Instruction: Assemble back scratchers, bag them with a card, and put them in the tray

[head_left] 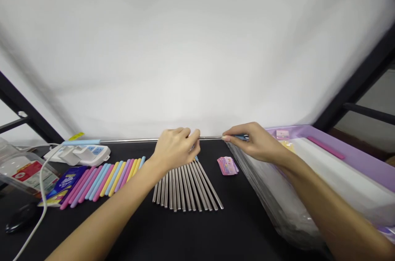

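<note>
A long thin metal rod (129,141) lies level along the back of the black table, with a light blue handle (82,142) at its left end. My left hand (177,146) is closed around the rod near its middle. The thumb and fingertips of my right hand (253,139) pinch the rod's thin right end, and a small blue piece (240,137) shows inside that hand. Below my left hand, several metal tubes (188,189) lie fanned side by side, their upper ends partly hidden. Pink, purple, blue and yellow sticks (105,179) lie in a row left of them.
A stack of small pink cards (228,165) lies right of the tubes. Clear plastic bags (265,187) and a purple tray (367,154) fill the right side. At left are a white power strip (100,154), a cable, a purple packet (66,183) and a clear container (26,170).
</note>
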`<state>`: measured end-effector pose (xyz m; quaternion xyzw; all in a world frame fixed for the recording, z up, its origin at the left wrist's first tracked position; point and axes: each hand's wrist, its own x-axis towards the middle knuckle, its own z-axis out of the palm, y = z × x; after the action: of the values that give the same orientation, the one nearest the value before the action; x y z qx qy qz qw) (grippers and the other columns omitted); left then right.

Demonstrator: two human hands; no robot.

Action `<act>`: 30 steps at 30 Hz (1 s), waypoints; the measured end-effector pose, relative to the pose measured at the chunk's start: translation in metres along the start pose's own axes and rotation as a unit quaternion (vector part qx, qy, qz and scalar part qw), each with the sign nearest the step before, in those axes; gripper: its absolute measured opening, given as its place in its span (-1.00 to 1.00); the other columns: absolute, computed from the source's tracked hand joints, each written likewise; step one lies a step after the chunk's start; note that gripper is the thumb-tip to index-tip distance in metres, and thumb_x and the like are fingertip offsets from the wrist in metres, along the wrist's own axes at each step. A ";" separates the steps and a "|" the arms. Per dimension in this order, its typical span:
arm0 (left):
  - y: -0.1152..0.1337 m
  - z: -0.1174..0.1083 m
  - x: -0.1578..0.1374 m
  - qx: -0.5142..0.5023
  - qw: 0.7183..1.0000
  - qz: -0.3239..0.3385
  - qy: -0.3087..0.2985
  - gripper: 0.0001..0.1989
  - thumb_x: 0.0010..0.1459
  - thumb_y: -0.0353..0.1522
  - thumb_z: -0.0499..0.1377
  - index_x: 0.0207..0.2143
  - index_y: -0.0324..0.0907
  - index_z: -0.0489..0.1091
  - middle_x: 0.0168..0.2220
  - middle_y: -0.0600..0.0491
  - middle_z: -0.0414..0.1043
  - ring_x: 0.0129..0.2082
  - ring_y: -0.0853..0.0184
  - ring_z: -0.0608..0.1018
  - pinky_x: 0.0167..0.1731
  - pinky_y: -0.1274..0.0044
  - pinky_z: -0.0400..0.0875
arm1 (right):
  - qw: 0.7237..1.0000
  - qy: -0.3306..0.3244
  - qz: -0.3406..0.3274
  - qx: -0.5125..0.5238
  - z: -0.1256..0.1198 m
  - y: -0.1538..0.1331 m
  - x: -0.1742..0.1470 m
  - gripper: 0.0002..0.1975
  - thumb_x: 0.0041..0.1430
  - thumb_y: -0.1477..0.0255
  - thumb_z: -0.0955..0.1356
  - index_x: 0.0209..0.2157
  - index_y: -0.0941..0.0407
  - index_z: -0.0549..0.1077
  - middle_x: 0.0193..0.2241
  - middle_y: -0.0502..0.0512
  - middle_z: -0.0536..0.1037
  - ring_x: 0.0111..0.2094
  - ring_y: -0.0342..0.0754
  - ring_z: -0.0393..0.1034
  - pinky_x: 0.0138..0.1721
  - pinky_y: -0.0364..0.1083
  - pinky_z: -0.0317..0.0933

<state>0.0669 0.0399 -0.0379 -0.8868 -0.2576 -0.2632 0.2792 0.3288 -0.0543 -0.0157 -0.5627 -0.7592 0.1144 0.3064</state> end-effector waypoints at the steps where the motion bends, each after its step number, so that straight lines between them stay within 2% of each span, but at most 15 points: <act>1: -0.001 0.001 -0.001 -0.001 1.000 0.003 0.003 -0.79 0.21 -0.33 0.02 -0.31 -0.17 0.45 -0.53 0.08 0.46 -0.53 0.32 0.50 -0.60 0.50 0.07 | 1.000 -0.002 0.003 -0.001 -0.001 0.002 -0.001 -0.66 0.23 0.18 0.29 -0.29 0.09 0.61 -0.27 0.07 0.65 -0.22 0.10 0.51 -0.21 -0.05 0.31; 2: -0.007 0.002 -0.003 0.002 1.000 -0.002 0.004 -0.80 0.19 -0.33 0.04 -0.36 -0.18 0.44 -0.54 0.07 0.47 -0.55 0.32 0.50 -0.60 0.50 0.07 | 1.000 -0.002 0.013 -0.007 -0.004 0.005 -0.002 -0.66 0.22 0.16 0.29 -0.28 0.08 0.61 -0.26 0.08 0.65 -0.20 0.10 0.50 -0.20 -0.05 0.31; 4: -0.030 0.003 -0.013 0.019 0.998 -0.063 0.011 -0.83 0.14 -0.32 0.10 -0.38 -0.19 0.45 -0.47 0.05 0.54 -0.52 0.28 0.54 -0.57 0.51 0.11 | 0.999 -0.005 0.045 -0.028 -0.015 0.014 -0.008 -0.64 0.20 0.12 0.30 -0.27 0.07 0.60 -0.25 0.07 0.64 -0.21 0.10 0.50 -0.21 -0.05 0.31; 6: -0.056 0.003 -0.024 0.041 0.994 -0.104 0.017 -0.85 0.12 -0.33 0.11 -0.42 -0.18 0.44 -0.51 0.06 0.53 -0.52 0.26 0.55 -0.56 0.50 0.10 | 0.996 -0.021 0.065 -0.051 -0.027 0.022 -0.014 -0.64 0.19 0.09 0.30 -0.29 0.05 0.58 -0.28 0.06 0.64 -0.26 0.08 0.49 -0.25 -0.06 0.29; 8: -0.070 0.002 -0.032 0.041 0.991 -0.126 0.019 -0.86 0.10 -0.33 0.12 -0.42 -0.16 0.45 -0.52 0.09 0.53 -0.50 0.24 0.57 -0.56 0.50 0.09 | 0.995 -0.032 0.072 -0.064 -0.034 0.023 -0.016 -0.65 0.20 0.09 0.29 -0.31 0.05 0.57 -0.34 0.04 0.62 -0.34 0.04 0.48 -0.31 -0.07 0.26; 10: -0.065 0.002 -0.033 0.024 0.989 -0.140 0.028 -0.87 0.09 -0.33 0.12 -0.42 -0.15 0.45 -0.50 0.09 0.54 -0.48 0.24 0.57 -0.55 0.50 0.12 | 0.995 -0.022 0.072 -0.072 -0.031 0.017 -0.013 -0.66 0.20 0.12 0.29 -0.34 0.06 0.55 -0.40 0.04 0.60 -0.39 0.01 0.46 -0.35 -0.09 0.24; 12: -0.043 0.004 -0.027 0.000 0.991 -0.128 0.031 -0.86 0.09 -0.32 0.12 -0.43 -0.17 0.45 -0.50 0.08 0.53 -0.49 0.26 0.57 -0.54 0.50 0.15 | 0.996 -0.007 0.059 -0.071 -0.018 0.004 -0.006 -0.71 0.16 0.14 0.32 -0.32 0.06 0.54 -0.44 0.03 0.58 -0.42 -0.02 0.43 -0.37 -0.10 0.21; 15: -0.001 0.006 -0.010 -0.030 0.997 -0.062 0.019 -0.82 0.15 -0.33 0.07 -0.41 -0.18 0.44 -0.54 0.07 0.46 -0.55 0.30 0.50 -0.56 0.49 0.16 | 0.998 -0.015 0.033 -0.050 0.007 -0.014 0.008 -0.75 0.09 0.20 0.37 -0.26 0.06 0.50 -0.54 -0.04 0.49 -0.51 -0.08 0.35 -0.42 -0.13 0.17; 17: 0.014 0.004 -0.003 -0.048 0.998 -0.036 0.024 -0.82 0.18 -0.36 0.04 -0.34 -0.17 0.44 -0.54 0.08 0.43 -0.52 0.32 0.49 -0.54 0.49 0.18 | 0.998 0.003 0.035 -0.048 0.015 -0.017 0.013 -0.79 0.08 0.25 0.36 -0.31 0.07 0.49 -0.60 -0.07 0.44 -0.57 -0.13 0.28 -0.44 -0.14 0.14; 20: 0.000 -0.002 -0.008 -0.040 0.999 0.026 0.017 -0.78 0.20 -0.40 0.04 -0.16 -0.20 0.42 -0.41 0.02 0.49 -0.41 0.29 0.51 -0.38 0.46 0.29 | 0.995 0.036 0.065 -0.074 0.005 0.000 0.009 -0.80 0.02 0.23 0.40 -0.43 0.08 0.49 -0.59 -0.05 0.46 -0.54 -0.11 0.31 -0.44 -0.14 0.12; 21: -0.011 -0.004 -0.013 -0.011 1.000 0.010 0.010 -0.78 0.19 -0.39 0.05 -0.15 -0.21 0.42 -0.41 0.00 0.50 -0.41 0.25 0.52 -0.35 0.43 0.29 | 0.991 0.057 0.086 -0.087 -0.002 0.008 0.006 -0.79 -0.01 0.22 0.41 -0.46 0.07 0.48 -0.58 -0.05 0.47 -0.53 -0.10 0.32 -0.45 -0.14 0.12; 24: -0.036 -0.002 -0.029 0.058 0.995 -0.079 -0.032 -0.85 0.15 -0.40 0.07 -0.42 -0.19 0.41 -0.54 0.04 0.45 -0.53 0.25 0.49 -0.48 0.44 0.19 | 0.981 0.085 0.128 -0.120 -0.014 0.021 0.002 -0.77 -0.05 0.19 0.42 -0.51 0.06 0.47 -0.53 -0.02 0.53 -0.49 -0.06 0.37 -0.45 -0.13 0.12; 26: -0.033 0.003 -0.032 0.040 0.994 -0.099 -0.035 -0.84 0.14 -0.38 0.08 -0.46 -0.18 0.40 -0.54 0.06 0.45 -0.55 0.27 0.49 -0.55 0.47 0.12 | 0.982 0.077 0.114 -0.128 -0.008 0.015 0.007 -0.79 -0.06 0.21 0.43 -0.54 0.06 0.46 -0.52 -0.03 0.54 -0.44 -0.04 0.42 -0.41 -0.13 0.14; 30: 0.000 0.009 -0.021 -0.030 0.997 -0.056 -0.043 -0.82 0.19 -0.37 0.03 -0.38 -0.18 0.41 -0.54 0.09 0.42 -0.55 0.33 0.48 -0.54 0.49 0.15 | 0.985 0.048 0.068 -0.151 0.018 -0.010 0.023 -0.82 -0.04 0.25 0.41 -0.56 0.04 0.43 -0.57 -0.07 0.53 -0.45 -0.05 0.41 -0.40 -0.13 0.11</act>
<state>0.0544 0.0396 -0.0573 -0.8894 -0.3106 -0.2476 0.2262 0.3058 -0.0332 -0.0173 -0.6575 -0.7122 -0.0080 0.2458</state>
